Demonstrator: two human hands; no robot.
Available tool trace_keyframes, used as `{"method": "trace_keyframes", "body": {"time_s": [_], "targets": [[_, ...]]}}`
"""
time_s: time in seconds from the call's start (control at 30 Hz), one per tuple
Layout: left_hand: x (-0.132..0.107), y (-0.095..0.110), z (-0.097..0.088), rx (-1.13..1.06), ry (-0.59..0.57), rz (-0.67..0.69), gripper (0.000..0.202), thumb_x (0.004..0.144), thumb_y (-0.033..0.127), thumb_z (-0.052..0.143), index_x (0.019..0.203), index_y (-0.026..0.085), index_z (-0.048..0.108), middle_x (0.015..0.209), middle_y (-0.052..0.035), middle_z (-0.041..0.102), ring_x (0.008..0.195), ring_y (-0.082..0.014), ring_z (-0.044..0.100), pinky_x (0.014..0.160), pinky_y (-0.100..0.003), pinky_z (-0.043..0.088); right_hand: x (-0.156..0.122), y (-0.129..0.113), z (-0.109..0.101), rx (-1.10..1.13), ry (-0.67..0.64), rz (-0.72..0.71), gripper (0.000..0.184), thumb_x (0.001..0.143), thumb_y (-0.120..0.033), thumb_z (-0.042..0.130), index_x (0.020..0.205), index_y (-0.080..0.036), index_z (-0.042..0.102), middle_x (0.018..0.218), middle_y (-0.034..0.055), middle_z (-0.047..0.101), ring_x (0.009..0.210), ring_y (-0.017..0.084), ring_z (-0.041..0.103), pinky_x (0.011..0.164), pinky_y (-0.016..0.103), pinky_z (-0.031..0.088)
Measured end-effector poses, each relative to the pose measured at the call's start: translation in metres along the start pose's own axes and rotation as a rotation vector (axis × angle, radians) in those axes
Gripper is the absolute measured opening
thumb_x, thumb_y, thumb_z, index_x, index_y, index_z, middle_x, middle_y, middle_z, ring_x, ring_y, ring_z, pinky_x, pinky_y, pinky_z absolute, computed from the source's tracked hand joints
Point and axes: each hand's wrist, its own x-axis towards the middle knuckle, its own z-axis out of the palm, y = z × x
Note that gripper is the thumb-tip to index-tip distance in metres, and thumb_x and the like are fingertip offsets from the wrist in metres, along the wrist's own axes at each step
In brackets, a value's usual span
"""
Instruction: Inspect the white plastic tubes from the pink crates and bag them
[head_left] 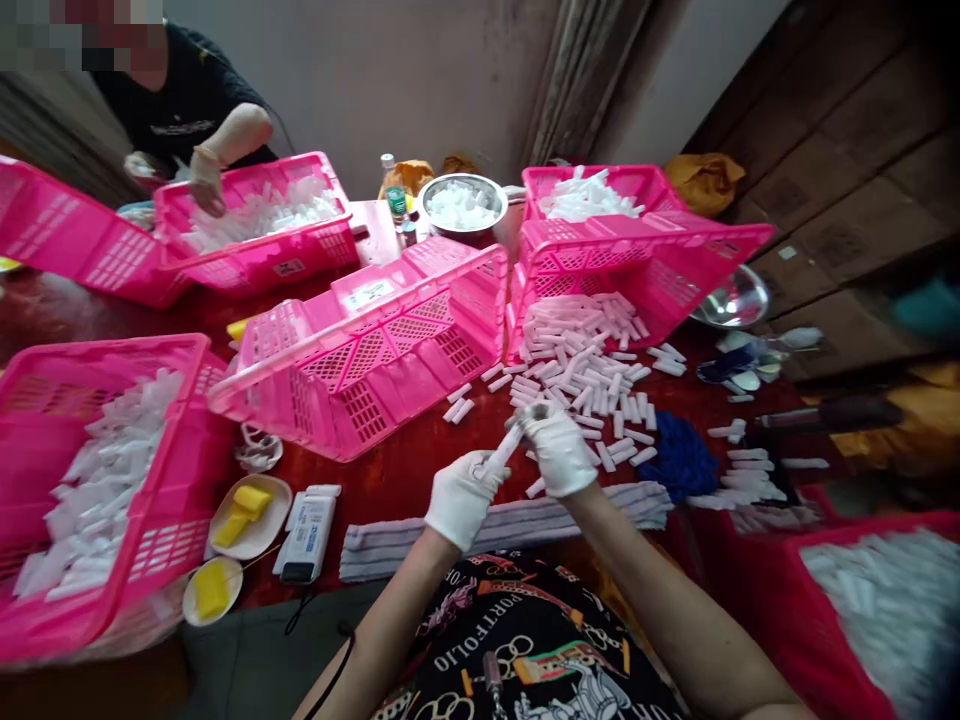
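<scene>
Both my hands wear white gloves and meet over the table's front part. In my left hand (466, 492) is a small white tube (504, 450), slanting up to the right. My right hand (556, 445) is closed at the tube's upper end, its fingertips dark with dirt; whether it pinches the tube or some other small piece is hidden. Just beyond my hands lies a loose pile of white tubes (577, 350), spilling from a tipped pink basket (645, 270). A striped towel (502, 525) lies beneath my wrists.
Another tipped pink basket (360, 350) lies left of the pile. A basket of white pieces (15, 400) stands at far left, near yellow sponges (244, 515) on dishes. A blue cloth (679, 458) lies right. Across the table, a co-worker's hand (206, 180) reaches into a basket (262, 260).
</scene>
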Motion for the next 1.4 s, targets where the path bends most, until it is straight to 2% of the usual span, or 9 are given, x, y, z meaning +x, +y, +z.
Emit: {"method": "trace_keyframes", "body": {"time_s": [0.13,0.27,0.37,0.5,0.53,0.7,0.87,1.07,1.4], "targets": [[-0.002,-0.012,-0.005,0.175,0.248,0.278,0.023,0.08,0.029,0.058,0.096,0.017,0.068,0.087,-0.0054,0.071,0.077,-0.0153,0.065,0.074,-0.024,0.05,-0.001,0.001,0.0,-0.216,0.063,-0.094,0.04,0.076,-0.06,0.055,0.07,-0.02,0.052,0.062,-0.0016,0.051,0.057,0.011,0.046,0.056,0.025,0.043],[0.003,-0.013,-0.011,0.231,0.211,0.454,0.027,0.081,0.023,0.05,0.101,0.015,0.067,0.087,-0.0074,0.071,0.081,-0.0175,0.065,0.08,-0.028,0.05,-0.006,-0.01,-0.011,-0.366,0.062,0.018,0.044,0.079,-0.062,0.049,0.066,-0.019,0.052,0.055,-0.003,0.047,0.051,0.01,0.043,0.048,0.023,0.038],[0.004,0.002,-0.009,0.118,0.124,0.261,0.025,0.078,0.032,0.058,0.095,0.017,0.069,0.083,-0.0061,0.07,0.076,-0.0169,0.064,0.073,-0.026,0.049,-0.013,-0.021,-0.014,-0.365,0.046,0.045,0.044,0.077,-0.062,0.051,0.066,-0.02,0.051,0.054,-0.0031,0.048,0.05,0.01,0.045,0.047,0.023,0.038],[0.005,0.019,-0.003,-0.114,-0.188,-0.081,0.035,0.08,0.049,0.055,0.082,0.017,0.068,0.06,-0.0004,0.061,0.049,-0.0105,0.053,0.048,-0.021,0.04,-0.017,-0.03,-0.013,-0.393,-0.025,0.021,0.046,0.075,-0.064,0.054,0.062,-0.02,0.05,0.054,-0.0027,0.047,0.049,0.009,0.043,0.046,0.022,0.038],[0.006,0.021,-0.002,-0.112,-0.191,-0.067,0.034,0.08,0.048,0.055,0.083,0.017,0.068,0.061,-0.0003,0.062,0.05,-0.0103,0.053,0.049,-0.021,0.041,-0.017,-0.03,-0.013,-0.386,-0.029,0.03,0.047,0.074,-0.065,0.054,0.062,-0.02,0.051,0.055,-0.0022,0.048,0.051,0.01,0.044,0.047,0.023,0.039],[0.002,0.016,0.0,0.035,0.12,0.204,0.026,0.076,0.032,0.065,0.097,0.019,0.069,0.091,-0.0046,0.07,0.08,-0.0144,0.063,0.079,-0.024,0.048,-0.018,-0.025,-0.016,-0.333,-0.007,0.018,0.051,0.073,-0.069,0.053,0.064,-0.019,0.054,0.056,-0.0009,0.051,0.056,0.012,0.051,0.051,0.024,0.043],[-0.004,0.017,0.001,0.002,0.089,0.111,0.024,0.074,0.032,0.068,0.094,0.019,0.07,0.081,-0.0027,0.071,0.068,-0.0129,0.063,0.068,-0.022,0.05,-0.025,-0.024,-0.015,-0.326,-0.019,0.026,0.05,0.074,-0.068,0.053,0.065,-0.019,0.054,0.054,-0.0023,0.047,0.052,0.012,0.048,0.045,0.025,0.041],[-0.006,0.016,0.0,0.103,0.161,0.294,0.027,0.082,0.032,0.058,0.102,0.016,0.067,0.092,-0.0075,0.071,0.082,-0.0159,0.065,0.08,-0.025,0.049,-0.025,-0.031,-0.007,-0.315,0.027,0.008,0.046,0.077,-0.063,0.053,0.063,-0.019,0.053,0.054,-0.0007,0.051,0.052,0.011,0.048,0.047,0.024,0.043],[-0.026,-0.001,0.025,-0.004,0.097,0.013,0.025,0.073,0.036,0.069,0.091,0.019,0.068,0.081,-0.0048,0.07,0.071,-0.0149,0.064,0.068,-0.025,0.049,-0.042,0.006,-0.025,-0.428,0.007,0.027,0.008,0.069,-0.029,0.056,0.069,-0.021,0.056,0.06,-0.0014,0.058,0.054,0.013,0.053,0.048,0.025,0.045]]}}
